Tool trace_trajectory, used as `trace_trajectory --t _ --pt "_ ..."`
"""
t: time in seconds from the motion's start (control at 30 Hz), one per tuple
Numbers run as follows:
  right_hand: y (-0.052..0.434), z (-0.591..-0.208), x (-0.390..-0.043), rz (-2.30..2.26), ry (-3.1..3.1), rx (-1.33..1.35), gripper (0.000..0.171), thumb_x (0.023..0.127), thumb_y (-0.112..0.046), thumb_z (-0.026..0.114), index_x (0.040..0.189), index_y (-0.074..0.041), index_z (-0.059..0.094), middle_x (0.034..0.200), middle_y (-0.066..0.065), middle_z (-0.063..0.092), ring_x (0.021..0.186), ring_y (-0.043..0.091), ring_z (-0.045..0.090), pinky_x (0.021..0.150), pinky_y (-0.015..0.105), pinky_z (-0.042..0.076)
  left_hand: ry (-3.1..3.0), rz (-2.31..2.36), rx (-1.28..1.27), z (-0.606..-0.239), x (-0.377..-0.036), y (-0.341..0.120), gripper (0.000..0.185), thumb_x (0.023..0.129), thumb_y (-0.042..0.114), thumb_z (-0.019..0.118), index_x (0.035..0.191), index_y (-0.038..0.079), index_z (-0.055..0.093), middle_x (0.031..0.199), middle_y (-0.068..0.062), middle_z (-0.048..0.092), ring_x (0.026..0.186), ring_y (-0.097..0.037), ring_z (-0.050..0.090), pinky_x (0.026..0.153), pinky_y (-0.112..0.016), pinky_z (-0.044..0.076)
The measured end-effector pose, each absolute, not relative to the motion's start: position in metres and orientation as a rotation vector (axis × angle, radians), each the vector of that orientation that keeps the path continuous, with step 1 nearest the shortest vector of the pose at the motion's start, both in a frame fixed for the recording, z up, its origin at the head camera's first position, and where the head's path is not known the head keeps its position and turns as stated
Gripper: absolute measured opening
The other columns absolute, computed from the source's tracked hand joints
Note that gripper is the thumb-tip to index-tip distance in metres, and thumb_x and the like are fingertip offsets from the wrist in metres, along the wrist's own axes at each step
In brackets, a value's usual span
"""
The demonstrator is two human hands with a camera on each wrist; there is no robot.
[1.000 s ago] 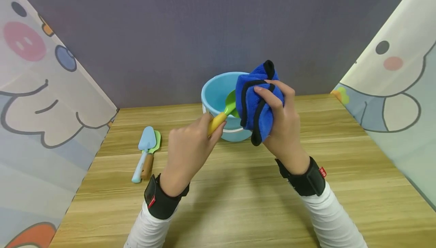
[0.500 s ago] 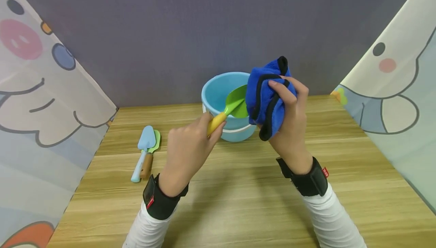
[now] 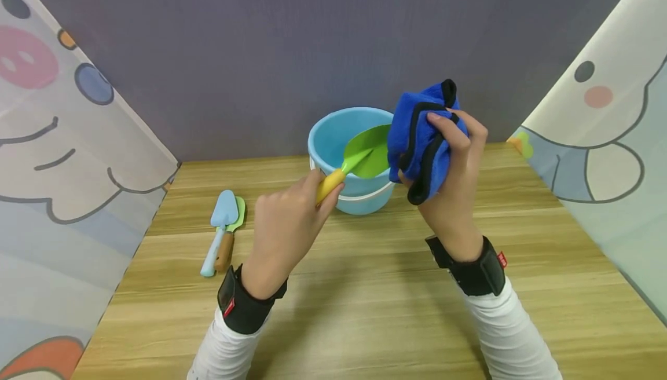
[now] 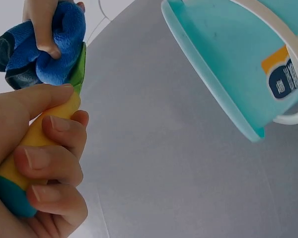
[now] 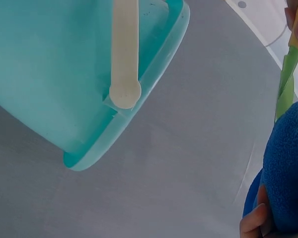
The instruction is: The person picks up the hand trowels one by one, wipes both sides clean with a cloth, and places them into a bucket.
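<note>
My left hand [image 3: 286, 218] grips the yellow handle of a small garden trowel [image 3: 367, 151] with a green blade. In the left wrist view the fingers wrap round that handle, which has a teal end [image 4: 12, 196]. My right hand [image 3: 455, 177] holds a bunched blue cloth [image 3: 424, 142] with black edging, at the tip of the blade. The cloth hides the blade's far end. Behind the trowel stands a light blue bucket [image 3: 325, 136] with a white handle; the blade overlaps its rim in the head view.
A blue trowel [image 3: 225, 212] lies partly over a green one with a brown handle [image 3: 224, 251] on the wooden table [image 3: 365, 316], at the left. A grey wall [image 3: 250, 67] rises behind the bucket, and cartoon-printed panels [image 3: 589, 136] flank both sides.
My right hand and the cloth have slid right and slightly up along the blade, uncovering more of the green. The left hand with the trowel has hardly moved.
</note>
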State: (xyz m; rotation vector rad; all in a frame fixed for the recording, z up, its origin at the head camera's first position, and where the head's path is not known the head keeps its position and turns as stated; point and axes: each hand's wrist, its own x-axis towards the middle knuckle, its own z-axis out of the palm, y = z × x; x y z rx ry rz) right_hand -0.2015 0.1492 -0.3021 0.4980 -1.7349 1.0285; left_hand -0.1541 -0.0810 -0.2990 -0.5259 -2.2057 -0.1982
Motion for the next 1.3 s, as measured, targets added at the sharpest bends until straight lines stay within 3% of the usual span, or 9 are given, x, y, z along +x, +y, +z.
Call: trace_trajectory --t 0.23,0.53,1.07,1.3 --pt "0.151 -0.3029 -0.206 1.1 -1.72 0.509 0.059 0.084 -0.042 0.077 0.131 -0.016 0.051 0.137 0.027 0.045 0.134 0.028 0.047 0.111 0.045 0.042 -2.23 -0.196 -0.493 -0.298 -0.1535 -0.0866 0.034 0.094 0.035 0.074 0.084 0.006 0.059 0.053 0.002 0.039 0.039 -0.012 0.032 0.041 -0.023 0.018" --pt "0.1508 -0.3042 -0.2062 1.107 -1.692 0.516 0.066 0.084 -0.059 0.075 0.129 -0.016 0.052 0.137 0.026 0.045 0.133 0.028 0.047 0.111 0.045 0.042 -2.275 -0.25 -0.484 -0.2991 -0.1543 -0.0876 0.032 0.096 0.039 0.07 0.091 0.007 0.066 0.077 -0.004 0.062 0.047 -0.014 0.048 0.039 -0.027 0.032" --pt "0.1502 -0.3022 -0.2045 1.102 -1.655 0.536 0.062 0.086 -0.056 0.074 0.129 -0.018 0.05 0.136 0.025 0.045 0.134 0.029 0.047 0.112 0.046 0.042 -2.379 -0.423 -0.485 -0.2968 -0.1535 -0.0852 0.029 0.104 0.029 0.058 0.112 0.002 0.064 0.068 -0.003 0.059 0.048 -0.016 0.047 0.041 -0.029 0.032" --pt "0.1478 -0.3026 -0.2019 1.087 -1.653 0.541 0.061 0.085 -0.054 0.076 0.128 -0.019 0.052 0.136 0.027 0.046 0.133 0.03 0.047 0.112 0.046 0.043 -2.589 -0.739 -0.442 -0.2904 -0.1491 -0.0852 0.032 0.107 0.032 0.051 0.121 0.004 0.059 0.071 -0.003 0.054 0.056 -0.018 0.049 0.051 -0.03 0.038"
